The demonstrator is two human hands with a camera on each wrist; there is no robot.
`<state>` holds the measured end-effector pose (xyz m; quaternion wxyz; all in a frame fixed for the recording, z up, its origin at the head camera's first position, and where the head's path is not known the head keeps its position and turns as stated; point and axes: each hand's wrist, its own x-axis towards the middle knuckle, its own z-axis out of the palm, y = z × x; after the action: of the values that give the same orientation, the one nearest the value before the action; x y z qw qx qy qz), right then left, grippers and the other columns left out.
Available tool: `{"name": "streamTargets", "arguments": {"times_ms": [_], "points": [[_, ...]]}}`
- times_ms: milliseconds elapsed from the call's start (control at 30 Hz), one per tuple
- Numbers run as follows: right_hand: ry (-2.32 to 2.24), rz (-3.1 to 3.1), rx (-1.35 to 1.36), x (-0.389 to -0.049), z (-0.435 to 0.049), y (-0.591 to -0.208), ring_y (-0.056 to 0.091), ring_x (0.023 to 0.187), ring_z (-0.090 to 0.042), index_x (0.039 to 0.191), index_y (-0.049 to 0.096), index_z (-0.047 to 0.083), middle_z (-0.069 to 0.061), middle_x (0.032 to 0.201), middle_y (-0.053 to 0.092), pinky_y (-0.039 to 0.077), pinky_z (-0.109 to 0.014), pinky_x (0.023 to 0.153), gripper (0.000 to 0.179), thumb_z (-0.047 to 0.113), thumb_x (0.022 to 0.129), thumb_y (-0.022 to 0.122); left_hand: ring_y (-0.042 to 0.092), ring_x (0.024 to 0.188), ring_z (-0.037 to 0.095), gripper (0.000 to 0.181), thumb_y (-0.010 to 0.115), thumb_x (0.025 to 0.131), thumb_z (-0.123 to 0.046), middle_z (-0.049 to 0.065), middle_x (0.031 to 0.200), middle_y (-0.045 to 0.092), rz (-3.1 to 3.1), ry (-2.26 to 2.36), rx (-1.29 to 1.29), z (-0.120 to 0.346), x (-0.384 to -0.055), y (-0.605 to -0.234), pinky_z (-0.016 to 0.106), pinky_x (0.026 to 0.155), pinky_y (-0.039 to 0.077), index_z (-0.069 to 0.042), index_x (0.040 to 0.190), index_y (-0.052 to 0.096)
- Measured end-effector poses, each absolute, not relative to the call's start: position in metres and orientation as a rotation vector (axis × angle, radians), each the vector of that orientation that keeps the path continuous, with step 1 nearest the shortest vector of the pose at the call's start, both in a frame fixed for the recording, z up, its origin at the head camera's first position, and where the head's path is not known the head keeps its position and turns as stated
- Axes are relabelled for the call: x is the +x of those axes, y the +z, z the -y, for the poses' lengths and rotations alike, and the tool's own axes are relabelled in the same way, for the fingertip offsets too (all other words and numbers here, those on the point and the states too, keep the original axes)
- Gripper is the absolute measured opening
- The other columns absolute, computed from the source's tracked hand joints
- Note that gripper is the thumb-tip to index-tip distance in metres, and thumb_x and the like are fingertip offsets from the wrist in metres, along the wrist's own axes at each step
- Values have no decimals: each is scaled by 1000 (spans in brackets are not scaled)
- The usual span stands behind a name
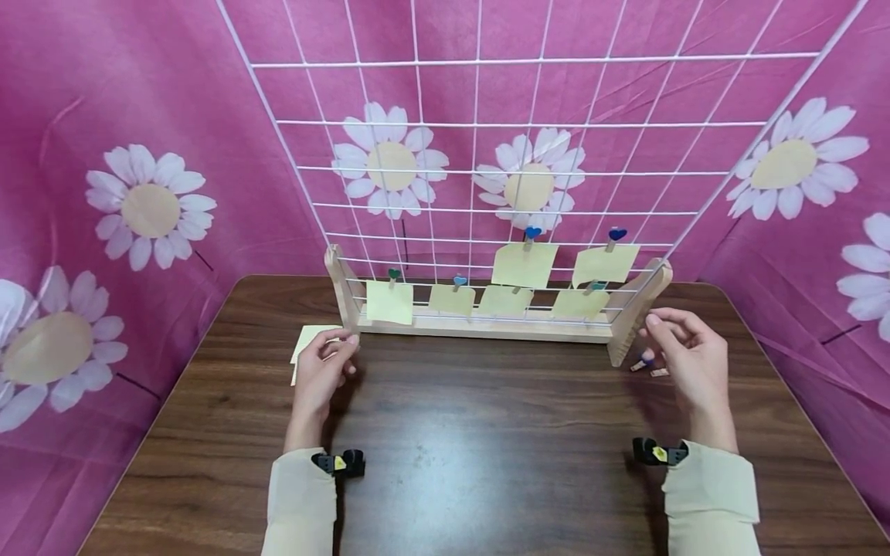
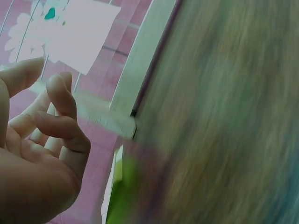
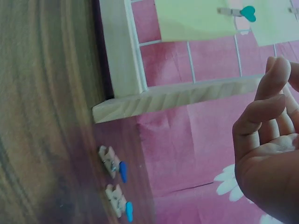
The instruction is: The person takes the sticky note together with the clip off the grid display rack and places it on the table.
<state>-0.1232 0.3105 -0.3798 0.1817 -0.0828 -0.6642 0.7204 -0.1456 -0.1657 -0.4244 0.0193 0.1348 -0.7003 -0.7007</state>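
Note:
My left hand [image 1: 323, 371] hovers over yellow sticky notes [image 1: 304, 340] on the table's left side, fingers loosely bent. In the left wrist view its thumb and fingertips stand apart with nothing between them. The right hand [image 1: 691, 363] hangs beside the right wooden foot [image 1: 640, 309] of a white wire grid [image 1: 476, 123], also loosely curled, and no held thing shows. Below it two small wooden clothespins with blue hearts [image 3: 111, 161] lie on the table. Several yellow notes [image 1: 389, 301] hang low on the grid, clipped by heart clothespins [image 1: 532, 234] in blue and green.
The grid stands upright at the back of a dark wood table [image 1: 445, 432], in a pale wooden base bar [image 1: 480, 328] with a foot [image 1: 342, 286] at its left end. Pink cloth with white daisies [image 1: 149, 208] hangs behind and on both sides.

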Motion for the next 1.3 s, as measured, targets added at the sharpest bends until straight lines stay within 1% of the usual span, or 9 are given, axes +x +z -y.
{"name": "streamTargets", "arguments": {"times_ms": [67, 367, 500, 633, 733, 900, 1133, 1233, 1300], "points": [[2029, 1864, -172, -124, -308, -377, 57, 41, -9, 103, 62, -2, 1, 69, 70, 43, -20, 38, 19, 5, 85, 66, 54, 51, 8, 39, 69, 85, -24, -8, 76, 67, 2159, -2189, 393, 159, -147, -423, 18, 41, 33, -5, 116, 56], [1897, 1937, -63, -130, -294, -363, 57, 41, -9, 101, 62, -4, 2, 64, 67, 39, -19, 38, 18, 2, 85, 65, 58, 54, 13, 34, 70, 84, -24, -7, 84, 67, 2180, -2172, 200, 122, -149, -420, 18, 38, 32, -9, 113, 60], [1900, 1942, -10, -133, -287, -358, 58, 43, -7, 102, 62, -6, 1, 65, 68, 44, -17, 39, 19, 0, 84, 65, 59, 55, 15, 33, 71, 83, -21, -4, 87, 68, 2158, -2175, 125, 109, -151, -417, 18, 38, 33, -8, 112, 61], [1922, 1942, 104, -137, -278, -351, 59, 45, -6, 103, 61, -7, 1, 68, 69, 47, -17, 41, 20, -2, 84, 64, 57, 54, 11, 35, 70, 83, -14, 4, 90, 68, 2089, -2212, 36, 97, -153, -412, 21, 46, 45, 0, 114, 59], [1892, 1973, 199, -139, -267, -342, 58, 44, -6, 106, 58, -12, 2, 68, 69, 45, -16, 40, 23, -4, 85, 62, 55, 54, 9, 34, 70, 83, -12, 11, 95, 66, 2076, -2229, -12, 88, -155, -407, 26, 56, 53, -1, 113, 59], [1758, 2083, 307, -141, -245, -319, 55, 43, -8, 109, 54, -16, 3, 69, 68, 43, -17, 40, 27, -4, 86, 61, 57, 57, 10, 32, 70, 83, -15, 19, 102, 65, 2121, -2243, -48, 75, -158, -401, 27, 59, 54, -6, 113, 61], [1604, 2170, 402, -147, -222, -295, 53, 43, -14, 110, 58, -9, -8, 72, 66, 42, -20, 41, 25, -1, 86, 61, 57, 58, 14, 37, 67, 86, -10, 20, 107, 64, 2188, -2254, -117, 52, -153, -376, 29, 60, 54, 4, 118, 56], [1578, 2185, 412, -149, -215, -286, 53, 42, -13, 110, 59, -6, -2, 70, 64, 40, -20, 40, 24, 0, 86, 62, 57, 58, 19, 36, 66, 86, -10, 20, 106, 64, 2198, -2242, -148, 41, -151, -366, 31, 60, 54, 6, 117, 57], [1540, 2208, 407, -151, -211, -281, 53, 42, -12, 110, 60, -5, 6, 68, 63, 39, -19, 41, 25, 2, 87, 62, 57, 57, 21, 35, 65, 86, -10, 21, 106, 64, 2186, -2236, -168, 34, -151, -362, 28, 59, 54, 7, 116, 57]]}}
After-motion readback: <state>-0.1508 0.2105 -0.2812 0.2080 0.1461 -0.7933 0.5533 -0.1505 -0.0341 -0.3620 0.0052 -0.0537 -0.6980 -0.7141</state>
